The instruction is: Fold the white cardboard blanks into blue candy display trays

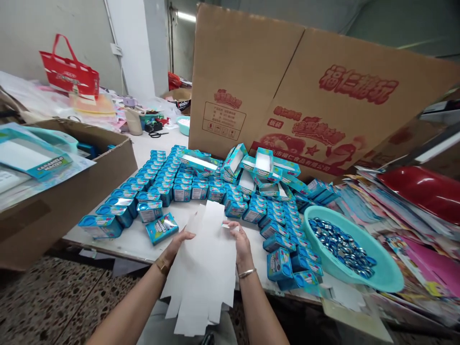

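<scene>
A flat white cardboard box blank (204, 258) with cut flaps is held up in front of me, its lower end over my lap. My left hand (178, 243) grips its left edge, thumb on the near face. On the right edge, my right hand (241, 242) has its fingers curled round a small flap. A blue tin (162, 228) labelled "Caramelo" lies flat just left of the blank. Many more blue tins (149, 211) stand in rows behind and to both sides. Folded blue display boxes (264, 162) with white insides are piled on the tins at the back.
A turquoise basin (390, 275) of small shiny blue pieces stands at the right, beside stacked printed sheets (424, 258). A large brown carton (247, 62) rises behind the tins. Another open carton (68, 201) is at the left. Black scissors (158, 134) lie farther back.
</scene>
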Tool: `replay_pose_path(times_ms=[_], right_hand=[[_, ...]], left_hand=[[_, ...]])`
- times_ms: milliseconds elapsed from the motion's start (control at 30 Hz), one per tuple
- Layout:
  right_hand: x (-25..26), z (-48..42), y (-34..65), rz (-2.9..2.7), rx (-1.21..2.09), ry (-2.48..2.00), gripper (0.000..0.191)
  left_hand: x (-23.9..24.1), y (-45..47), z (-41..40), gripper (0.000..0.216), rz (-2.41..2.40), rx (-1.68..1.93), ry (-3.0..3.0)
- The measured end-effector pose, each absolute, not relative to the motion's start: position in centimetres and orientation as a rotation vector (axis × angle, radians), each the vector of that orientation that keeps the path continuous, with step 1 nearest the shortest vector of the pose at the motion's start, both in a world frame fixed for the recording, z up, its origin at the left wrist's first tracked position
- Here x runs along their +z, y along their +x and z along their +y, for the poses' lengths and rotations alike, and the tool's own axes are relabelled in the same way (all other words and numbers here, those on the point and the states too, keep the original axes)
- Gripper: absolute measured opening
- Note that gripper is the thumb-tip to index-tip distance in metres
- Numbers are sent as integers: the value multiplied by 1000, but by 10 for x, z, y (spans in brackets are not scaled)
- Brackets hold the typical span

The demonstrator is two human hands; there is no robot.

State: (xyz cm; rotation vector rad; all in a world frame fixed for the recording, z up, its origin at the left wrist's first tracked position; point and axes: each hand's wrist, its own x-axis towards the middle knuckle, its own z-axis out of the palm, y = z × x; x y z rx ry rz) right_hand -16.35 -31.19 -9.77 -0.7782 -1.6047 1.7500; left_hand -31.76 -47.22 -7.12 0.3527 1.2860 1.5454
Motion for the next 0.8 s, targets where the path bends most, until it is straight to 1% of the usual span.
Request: replay_pose_path(times_ms=[67,133,233,300,367,400,467,533,567,633,700,800], right_hand=[[-102,-314,-169,-1602,1735,-834,21],[-108,-317,-175,-1546,1791,-866,16],[-117,-320,-184,-1413,1902,-881,17],[-121,-322,-190,-1302,1908,-920,29],[-124,-321,-195,-1235,1865,-979,48],[-124,-320,-197,-1229,1848,-994,55],[-124,-317,-200,-1248,1842,-985,60],[-123,-314,-204,-1289,1837,-938,55],[-123,-314,-206,-1311,1819,-922,51],[-122,-316,-211,-1336,1779,-925,45],[-124,-319,-218,-1357,1769,-939,44],[-126,-320,-223,-1519,1743,-912,37]], left_hand=[[-71,-315,-469,51,1175,1575,505],[-73,-317,-464,55,1145,1549,713],[-83,-323,-454,57,1357,1376,999],[-93,-324,-447,53,1567,1297,1104],[-102,-321,-441,51,1706,1337,1157],[-105,-317,-438,54,1739,1399,1164],[-109,-309,-435,70,1751,1569,1118],[-112,-304,-433,85,1749,1704,1039],[-113,-303,-432,87,1751,1725,1024],[-117,-306,-432,80,1746,1667,1060],[-122,-313,-432,71,1720,1571,1096],[-131,-325,-431,71,1644,1558,993]])
